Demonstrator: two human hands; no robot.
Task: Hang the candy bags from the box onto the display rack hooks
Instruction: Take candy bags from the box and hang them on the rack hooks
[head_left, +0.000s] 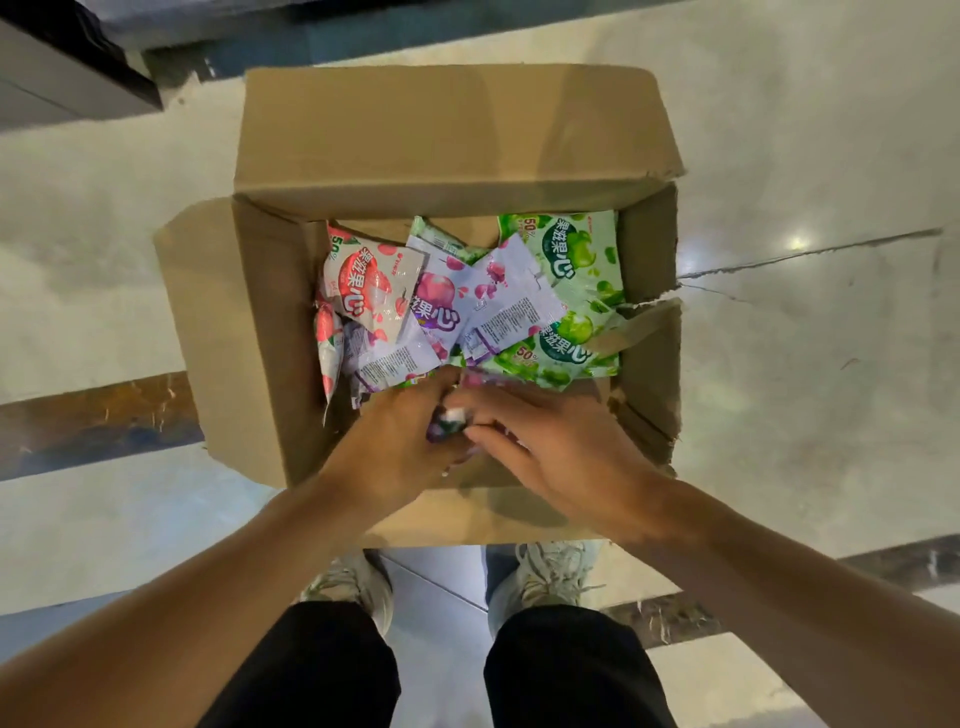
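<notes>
We look straight down into an open cardboard box (270, 332) standing on a pale polished floor (810, 415), its flaps folded outward and its right wall torn.

Item: candy bags, loose heap inside the box, glossy flat pouches in three colours.
- Red bag (371, 291): white and red, fruit picture, face up, near the left wall, lying askew with its long axis slanting down to the right.
- Purple bags (441, 301): lilac, at the centre; one lies face up, another (511, 306) shows its printed back, tilted.
- Green bags (576, 260): pale green, by the right wall, overlapping, long axes running roughly away from us, print upside down to us.

Item: left hand (400, 441), reaching in at the near edge, fingers curled; its grip is on a small purple bag (447, 423), mostly hidden, so we cannot tell which way it points.

Item: right hand (550, 452), touching the same bag, thumb and fingers pinching it.

Item: light sneakers (550, 571) and black trousers (566, 670), below the box.
</notes>
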